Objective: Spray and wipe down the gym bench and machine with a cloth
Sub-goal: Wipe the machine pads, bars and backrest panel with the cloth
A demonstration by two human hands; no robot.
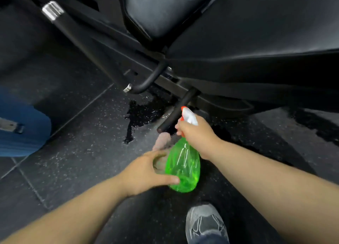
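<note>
- Right hand (197, 135) is wrapped tight around the neck of the green spray bottle (183, 168), with fingers curled at the red and white trigger head.
- The nozzle points up at a black padded handle (178, 113) that sticks out from the bench's lower frame, just beside it.
- Left hand (146, 172) is cupped in from the side, fingers curled over a pale cloth (162, 140) and thumb stretched along the bottle's lower body.
- The cloth bunches in that palm and pokes out past the fingers, right behind the bottle and just under the end of the handle.
- Bottle and cloth are both held above the floor (82, 152), a dark speckled tile surface, in front of the bench (256, 32).
- The bench's black pads fill the top of the view, with the seat pad to the right and a second pad above centre.
- A chrome-capped bar (53, 10) slants down from the top left.
- There's a wet puddle (141, 115) on the floor under the frame, just left of the handle.
- A grey shoe (205, 223) is planted near the bottom edge.
- Something blue (20, 126) sits at the left edge; what it is, I cannot tell.
</note>
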